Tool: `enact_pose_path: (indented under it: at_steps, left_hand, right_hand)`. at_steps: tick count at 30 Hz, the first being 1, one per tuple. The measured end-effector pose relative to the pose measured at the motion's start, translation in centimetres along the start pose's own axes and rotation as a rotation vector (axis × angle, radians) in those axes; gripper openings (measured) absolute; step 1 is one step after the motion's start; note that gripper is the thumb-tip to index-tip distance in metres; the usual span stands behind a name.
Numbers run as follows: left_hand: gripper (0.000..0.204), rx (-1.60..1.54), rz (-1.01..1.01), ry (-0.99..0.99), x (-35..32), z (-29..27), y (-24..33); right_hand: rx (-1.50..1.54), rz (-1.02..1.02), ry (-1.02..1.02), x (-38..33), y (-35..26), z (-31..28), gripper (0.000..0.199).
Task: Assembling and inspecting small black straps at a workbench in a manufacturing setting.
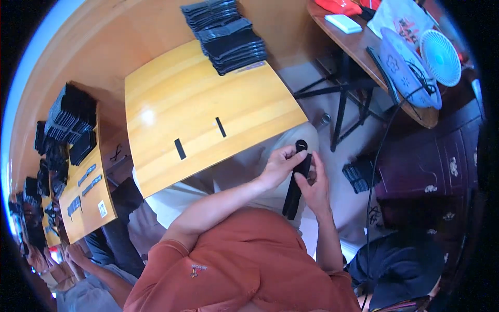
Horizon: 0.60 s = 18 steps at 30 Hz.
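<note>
At the far left, a pale wooden counter [88,216] carries dark stacks [69,117] of folded pieces. Next, a smooth yellow wooden counter [192,104] with slightly rounded corners bears two short, flat black strips [180,148], lying almost parallel, and, at its far edge, a layered black pile [234,49]. To the right of this counter's near corner, the left hand [282,165] has a closed grip: thumb and bent fingers pinch a black strap [292,200] near its upper end. The strap is above the person's lap, long and matte, like fabric. Its rounded, slotted end points away from the body; the long axis runs toward the waist, leaning a little left. The right hand [315,186] keeps a looser grip around the strap, the thumb on its face and the fingers more extended along its right edge. Farther right, a brown counter [358,49] supports a round, lilac plastic basin [403,73].
</note>
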<state>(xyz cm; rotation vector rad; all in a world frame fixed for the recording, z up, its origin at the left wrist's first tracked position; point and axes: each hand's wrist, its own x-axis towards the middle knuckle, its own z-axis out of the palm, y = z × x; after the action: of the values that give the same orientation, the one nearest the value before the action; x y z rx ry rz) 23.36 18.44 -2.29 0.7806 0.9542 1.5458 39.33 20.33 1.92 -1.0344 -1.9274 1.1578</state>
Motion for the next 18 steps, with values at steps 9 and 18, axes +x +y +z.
enact_pose_path:
  at_steps: [9,18]
  left_hand:
    - [0.026,0.206,0.018,0.121,-4.7,-3.0,7.1]
    - [0.030,0.277,-0.008,0.277,-9.5,-3.8,9.5]
  right_hand:
    - [0.182,-0.042,-0.114,0.0,-2.4,4.4,0.049]
    - [-0.132,-0.575,-0.133,3.1,-5.0,7.2,0.042]
